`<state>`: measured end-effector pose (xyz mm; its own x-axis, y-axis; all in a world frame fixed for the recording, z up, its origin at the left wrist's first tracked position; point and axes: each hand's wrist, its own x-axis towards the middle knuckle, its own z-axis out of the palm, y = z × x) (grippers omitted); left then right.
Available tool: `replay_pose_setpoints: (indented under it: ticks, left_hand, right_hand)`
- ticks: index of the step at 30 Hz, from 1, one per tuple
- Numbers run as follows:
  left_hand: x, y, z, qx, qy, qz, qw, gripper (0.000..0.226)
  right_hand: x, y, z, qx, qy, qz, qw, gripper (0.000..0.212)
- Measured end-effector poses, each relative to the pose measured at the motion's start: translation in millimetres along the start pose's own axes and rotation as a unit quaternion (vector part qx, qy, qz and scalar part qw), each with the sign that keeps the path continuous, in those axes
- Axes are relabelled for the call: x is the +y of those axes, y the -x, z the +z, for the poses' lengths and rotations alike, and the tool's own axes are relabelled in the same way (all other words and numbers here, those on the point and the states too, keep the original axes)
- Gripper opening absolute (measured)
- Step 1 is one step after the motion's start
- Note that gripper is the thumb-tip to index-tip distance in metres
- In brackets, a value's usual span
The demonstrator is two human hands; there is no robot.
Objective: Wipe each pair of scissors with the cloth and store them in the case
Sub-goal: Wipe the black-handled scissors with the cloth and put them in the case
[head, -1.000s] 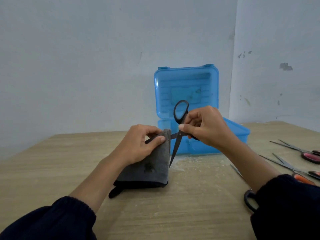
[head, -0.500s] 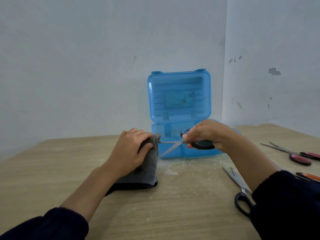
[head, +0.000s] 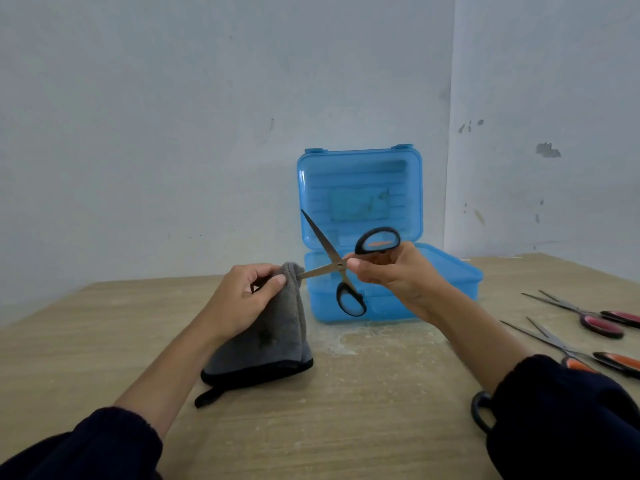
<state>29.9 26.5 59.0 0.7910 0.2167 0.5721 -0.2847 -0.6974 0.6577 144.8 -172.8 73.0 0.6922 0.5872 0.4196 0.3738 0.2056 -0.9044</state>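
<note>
Where two pale walls meet in a corner, a wooden tabletop [head: 346, 427] carries an open blue case [head: 391, 292]. Left hand [head: 242, 303] pinches a grey cloth [head: 273, 337] around one blade tip. Right hand [head: 391, 271] is closed on the black scissors [head: 341, 268], blades spread, in front of the case. Three more scissors [head: 581, 313] lie at right.
</note>
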Motion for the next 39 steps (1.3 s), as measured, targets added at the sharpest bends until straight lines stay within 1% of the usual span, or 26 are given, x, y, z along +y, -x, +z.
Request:
replay_pose_setpoints:
  ticks: [3, 7, 11, 14, 16, 17, 19, 20, 22, 24, 25, 26, 28, 30, 32, 36, 38, 39]
  left_hand:
    - [2.3, -1.1, 3.8, 0.026, 0.031, -0.017, 0.999, 0.018]
    - [8.3, -3.8, 7.7, 0.096, 0.101, -0.050, 0.989, 0.011]
    - [12.3, -6.8, 7.2, 0.145, 0.175, -0.070, 0.971, 0.009]
    - [14.8, -6.6, 12.6, 0.155, 0.191, -0.071, 0.967, 0.007]
    - [14.4, -4.7, 21.3, 0.156, 0.168, -0.075, 0.970, 0.007]
    - [13.4, -3.4, 24.9, 0.156, 0.149, -0.073, 0.974, 0.012]
    - [12.6, -1.5, 26.7, 0.149, 0.109, -0.048, 0.982, 0.018]
    - [13.2, -1.4, 24.6, 0.138, 0.084, -0.025, 0.987, 0.014]
    - [14.4, -1.6, 16.4, 0.082, 0.023, 0.026, 0.996, 0.008]
    - [13.3, -0.9, 9.4, 0.009, -0.051, 0.065, 0.997, 0.020]
    - [12.5, -0.3, 8.2, -0.008, -0.087, 0.076, 0.993, 0.026]
    - [11.7, 0.1, 8.0, -0.009, -0.111, 0.084, 0.990, 0.030]
    - [10.8, 0.8, 10.3, 0.020, -0.119, 0.089, 0.989, 0.029]
    - [10.6, 0.3, 13.6, 0.050, -0.097, 0.083, 0.991, 0.023]
    - [10.6, 0.0, 15.3, 0.070, -0.075, 0.078, 0.992, 0.017]
    - [15.1, 2.3, 16.9, 0.086, -0.054, 0.060, 0.993, 0.011]
    - [17.2, 2.4, 17.8, 0.082, -0.070, 0.057, 0.993, 0.012]
    - [17.0, 2.1, 18.3, 0.070, -0.089, 0.060, 0.992, 0.015]
  right_hand:
    - [0.3, 0.9, 6.2, 0.016, -0.015, -0.021, 1.000, 0.005]
    - [-4.5, 2.0, 4.3, 0.030, -0.041, -0.024, 0.998, 0.008]
    - [-2.0, 2.2, 2.6, 0.031, -0.018, 0.003, 0.999, 0.004]
    - [0.9, 3.9, 13.4, 0.003, -0.008, 0.030, 1.000, 0.002]
    - [1.9, 4.5, 21.8, -0.005, -0.023, 0.043, 0.999, 0.003]
    - [1.7, 4.9, 24.6, -0.005, -0.029, 0.049, 0.998, 0.004]
    - [1.7, 5.1, 25.8, -0.001, -0.043, 0.057, 0.997, 0.005]
    - [1.9, 4.9, 24.7, 0.003, -0.051, 0.059, 0.997, 0.006]
    - [1.8, 4.3, 22.1, 0.008, -0.063, 0.059, 0.996, 0.007]
    - [1.5, 4.0, 20.8, 0.008, -0.066, 0.058, 0.996, 0.008]
    - [1.4, 3.9, 20.9, 0.007, -0.067, 0.056, 0.996, 0.009]
    - [2.0, 3.8, 21.1, 0.004, -0.064, 0.053, 0.997, 0.009]
    - [3.0, 4.3, 22.9, -0.003, -0.046, 0.040, 0.998, 0.007]
    - [4.5, 4.5, 24.7, -0.010, -0.027, 0.023, 0.999, 0.004]
    - [6.8, 5.8, 28.7, -0.011, -0.015, 0.008, 1.000, 0.005]
    - [10.1, 7.3, 42.2, 0.011, -0.062, -0.002, 0.998, 0.005]
    - [7.6, 7.2, 45.0, 0.017, -0.079, 0.001, 0.997, 0.005]
    - [5.8, 7.2, 45.3, 0.017, -0.079, 0.004, 0.997, 0.004]
